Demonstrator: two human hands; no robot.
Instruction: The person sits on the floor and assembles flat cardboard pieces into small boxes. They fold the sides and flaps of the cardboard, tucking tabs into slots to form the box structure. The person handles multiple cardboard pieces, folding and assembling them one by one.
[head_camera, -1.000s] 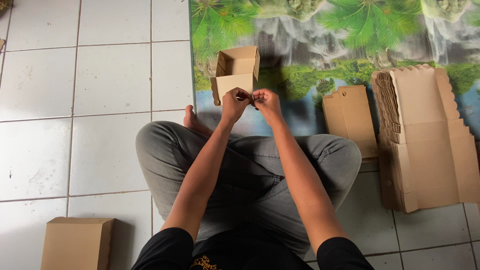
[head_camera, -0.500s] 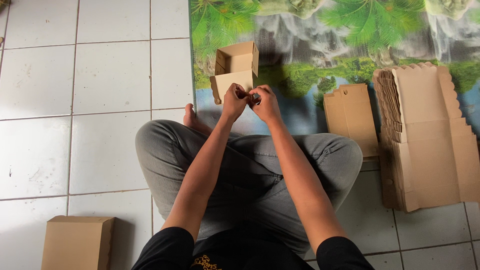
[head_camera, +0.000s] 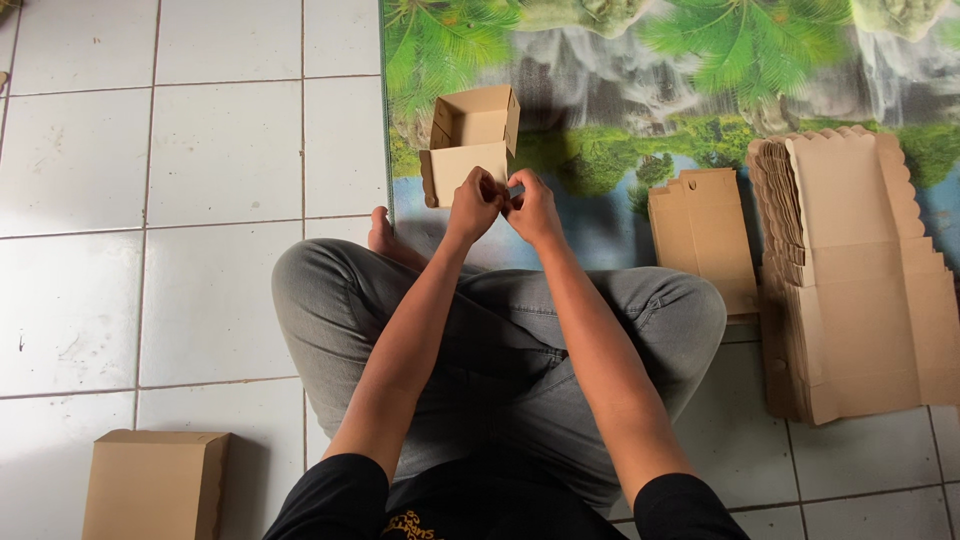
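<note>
seated person w/ left hand (head_camera: 474, 203) & right hand (head_camera: 533, 207) both pinched shut on front flap of open cardboard box (head_camera: 470, 145), flat box stack (head_camera: 860, 270) at right.

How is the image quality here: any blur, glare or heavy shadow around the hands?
Head view: sharp overall, no motion blur on the left hand or right hand; soft daylight, faint sheen on the white floor tiles; a mild shadow falls on the mat behind the small open box.
</note>
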